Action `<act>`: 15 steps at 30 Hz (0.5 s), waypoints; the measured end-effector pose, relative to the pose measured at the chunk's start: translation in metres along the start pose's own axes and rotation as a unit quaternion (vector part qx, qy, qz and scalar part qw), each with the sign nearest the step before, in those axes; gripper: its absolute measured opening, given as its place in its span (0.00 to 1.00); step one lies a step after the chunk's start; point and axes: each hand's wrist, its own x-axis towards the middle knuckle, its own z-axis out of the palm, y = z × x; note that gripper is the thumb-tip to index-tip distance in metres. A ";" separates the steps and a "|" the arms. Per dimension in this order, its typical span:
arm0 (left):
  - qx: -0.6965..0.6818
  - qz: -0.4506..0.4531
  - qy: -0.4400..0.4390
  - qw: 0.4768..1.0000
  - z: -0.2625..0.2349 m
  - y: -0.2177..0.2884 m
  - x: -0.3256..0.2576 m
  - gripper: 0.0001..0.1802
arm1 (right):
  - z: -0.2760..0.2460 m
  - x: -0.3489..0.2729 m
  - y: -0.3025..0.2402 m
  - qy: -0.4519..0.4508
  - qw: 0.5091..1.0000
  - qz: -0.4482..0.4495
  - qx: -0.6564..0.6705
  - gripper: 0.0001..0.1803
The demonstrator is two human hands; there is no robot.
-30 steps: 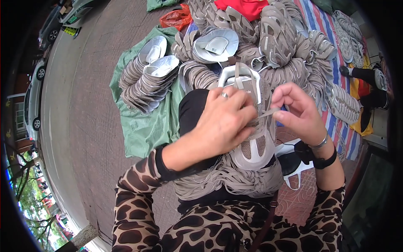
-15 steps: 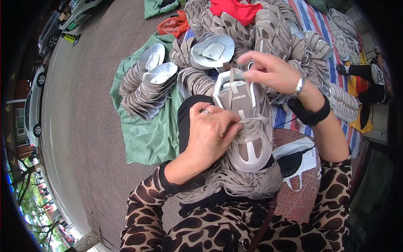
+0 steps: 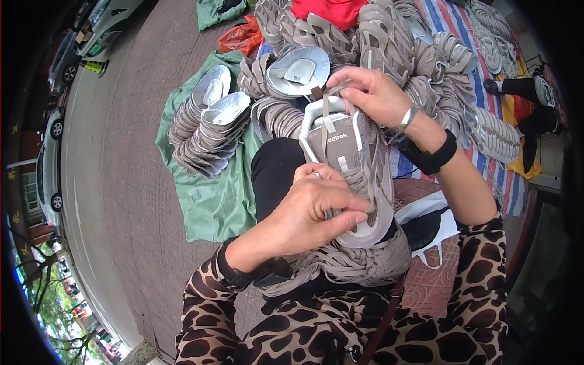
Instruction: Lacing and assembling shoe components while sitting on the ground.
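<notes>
A taupe shoe upper (image 3: 344,148) with a white collar lining lies over my lap, its toe toward me. My left hand (image 3: 313,207) reaches across the front of it, thumb and forefinger pinched on a flat beige shoelace at the eyelets' right side. Above the tongue, my right hand (image 3: 378,97) pinches a strand of shoelace (image 3: 327,108) that runs up over the tongue. Below the toe, a thick bundle of loose taupe shoelaces (image 3: 365,263) rests on my lap. The fingertips of the left hand partly cover the lacing.
Stacked shoe uppers (image 3: 210,131) lie on a green sheet (image 3: 228,210) at left. More uppers (image 3: 389,45) pile up on a striped sheet (image 3: 477,91) ahead, beside a red cloth (image 3: 331,12) and an orange bag (image 3: 241,36). A white-and-black bag (image 3: 426,228) sits by my right side.
My left hand has moved right across the shoe upper, toward its right eyelets. My right hand has moved left and its fingers have closed on the lace above the tongue. The view has shifted slightly.
</notes>
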 end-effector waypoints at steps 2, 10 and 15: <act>-0.024 -0.003 0.028 0.999 0.006 -0.001 0.002 0.06 | 0.001 0.003 0.002 0.036 0.996 0.019 -0.083 0.12; 0.143 -0.001 0.113 0.983 0.018 -0.004 0.018 0.13 | -0.003 0.038 0.036 0.112 0.962 -0.048 -0.245 0.13; 0.232 0.013 0.176 0.957 0.026 -0.010 0.021 0.28 | -0.035 0.065 0.068 0.196 0.918 0.000 -0.344 0.11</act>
